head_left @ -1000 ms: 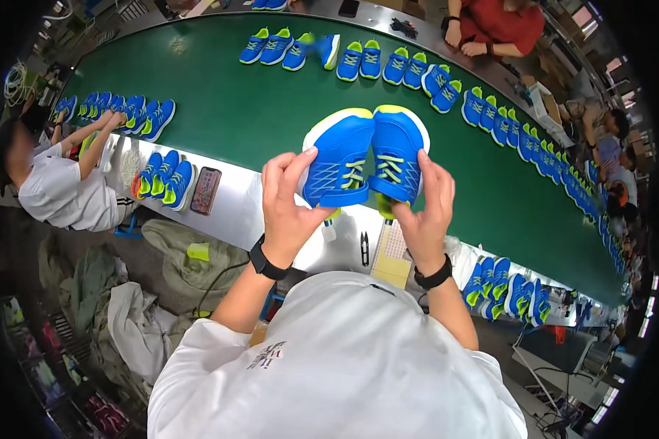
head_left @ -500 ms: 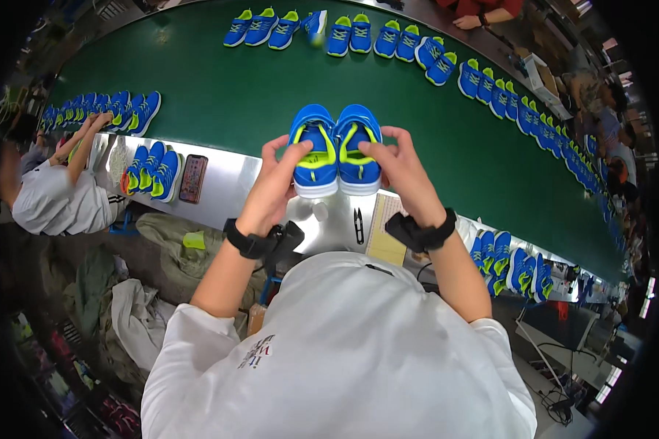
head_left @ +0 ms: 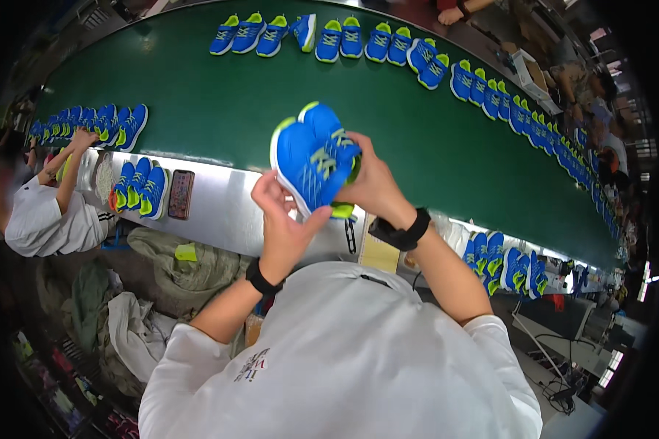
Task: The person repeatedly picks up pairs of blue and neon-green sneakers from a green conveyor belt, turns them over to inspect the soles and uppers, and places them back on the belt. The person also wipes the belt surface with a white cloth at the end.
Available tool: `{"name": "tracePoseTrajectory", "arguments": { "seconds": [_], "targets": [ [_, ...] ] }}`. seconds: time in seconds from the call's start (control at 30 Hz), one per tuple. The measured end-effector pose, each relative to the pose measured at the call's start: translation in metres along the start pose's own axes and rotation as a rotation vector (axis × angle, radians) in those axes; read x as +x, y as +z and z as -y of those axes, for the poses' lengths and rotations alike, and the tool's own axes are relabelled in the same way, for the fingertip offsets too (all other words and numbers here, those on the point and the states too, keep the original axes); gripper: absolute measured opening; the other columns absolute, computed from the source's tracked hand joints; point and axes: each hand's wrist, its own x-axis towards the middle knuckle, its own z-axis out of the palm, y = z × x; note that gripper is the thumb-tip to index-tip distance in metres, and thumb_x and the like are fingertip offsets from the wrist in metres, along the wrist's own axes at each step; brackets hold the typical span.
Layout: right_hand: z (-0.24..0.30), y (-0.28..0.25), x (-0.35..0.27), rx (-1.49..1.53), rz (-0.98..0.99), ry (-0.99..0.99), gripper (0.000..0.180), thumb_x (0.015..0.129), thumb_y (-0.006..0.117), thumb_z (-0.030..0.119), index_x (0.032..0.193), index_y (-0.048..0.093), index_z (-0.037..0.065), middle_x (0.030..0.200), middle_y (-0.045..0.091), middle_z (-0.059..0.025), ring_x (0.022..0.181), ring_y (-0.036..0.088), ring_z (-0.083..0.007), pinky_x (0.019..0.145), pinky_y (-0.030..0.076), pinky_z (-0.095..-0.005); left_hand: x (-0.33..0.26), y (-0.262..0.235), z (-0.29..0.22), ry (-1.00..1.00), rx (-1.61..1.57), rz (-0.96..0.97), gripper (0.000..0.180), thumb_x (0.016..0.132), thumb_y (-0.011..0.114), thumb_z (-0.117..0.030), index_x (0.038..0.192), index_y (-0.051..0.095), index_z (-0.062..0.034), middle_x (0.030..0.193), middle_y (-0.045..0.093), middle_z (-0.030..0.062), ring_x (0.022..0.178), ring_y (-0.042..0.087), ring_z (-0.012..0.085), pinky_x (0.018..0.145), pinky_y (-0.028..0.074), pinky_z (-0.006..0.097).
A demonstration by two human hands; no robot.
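Item: pair of blue mesh trainers with lime-yellow trim [head_left: 315, 157], being held side by side above the steel bench edge [head_left: 220, 205], tilted so the laced uppers are facing the wearer (seemingly for a look-over). Left hand [head_left: 285, 223] is cupping the near shoe's sole edge, fingers curled; right hand [head_left: 373, 183] is clasping the far shoe. Matching pairs [head_left: 359, 40] are lying on the green conveyor belt [head_left: 220, 102].

A broad bare stretch of the green belt [head_left: 220, 110] lay open across the frame's middle, hemmed by a shoe row [head_left: 359, 38] along its upper edge, another shoe cluster [head_left: 95, 123] at left, and a phone [head_left: 181, 194] on the steel desk [head_left: 223, 205] lower left.
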Motion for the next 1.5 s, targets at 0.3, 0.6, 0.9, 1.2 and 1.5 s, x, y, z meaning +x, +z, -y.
{"name": "tracePoseTrajectory", "arguments": {
  "seconds": [0.3,0.6,0.9,1.2,1.5],
  "targets": [
    [-0.006,0.039,0.042,-0.370,-0.062,-0.357,0.075,0.054,0.076,0.007,0.124,0.049,0.009,0.122,0.053,-0.0147,0.110,0.050,-0.0330,0.095,0.038,-0.0423,0.082,-0.059,0.035,-0.462,-0.351,0.188,0.053,0.089,0.063,-0.027,0.128,0.041,0.0005,0.110,0.059,0.0113,0.096,0.058,0.0144,0.081,0.050,0.025],
    [0.005,0.037,0.124,-0.408,0.114,-0.158,0.080,0.067,0.077,0.024,0.137,0.039,0.011,0.142,0.034,-0.0172,0.129,0.035,-0.0350,0.105,0.029,-0.0454,0.179,-0.105,0.204,-0.644,-0.911,-0.210,0.046,0.097,0.042,-0.042,0.123,0.049,-0.0046,0.116,0.060,0.0079,0.103,0.060,0.0200,0.090,0.049,0.037],
    [-0.148,-0.026,-0.066,-0.365,-0.064,0.446,0.057,0.073,0.071,0.011,0.124,0.048,-0.001,0.104,0.059,-0.0157,0.090,0.059,-0.0260,0.080,0.049,-0.0343,0.475,-0.204,0.292,-0.439,-0.991,-0.488,0.060,0.096,0.034,-0.052,0.130,0.047,-0.0036,0.128,0.054,0.0126,0.115,0.054,0.0302,0.101,0.042,0.045],
    [-0.197,-0.025,-0.290,-0.299,-0.505,0.919,0.027,0.078,0.065,0.017,0.101,0.059,0.003,0.079,0.060,-0.0110,0.070,0.058,-0.0232,0.063,0.048,-0.0354,0.424,-0.097,0.321,-0.443,-0.246,-0.346,0.036,0.090,0.057,-0.035,0.109,0.056,-0.0051,0.107,0.061,0.0054,0.104,0.055,0.0165,0.094,0.040,0.036],
    [-0.294,-0.223,-0.439,-0.534,-1.186,0.758,0.022,0.080,0.065,0.012,0.099,0.063,0.001,0.082,0.064,-0.0116,0.074,0.062,-0.0211,0.068,0.049,-0.0329,-0.042,0.296,0.058,-0.905,-0.324,1.331,0.032,0.095,0.053,-0.025,0.118,0.052,-0.0028,0.103,0.063,0.0088,0.093,0.061,0.0155,0.083,0.050,0.029]
  ]
}}
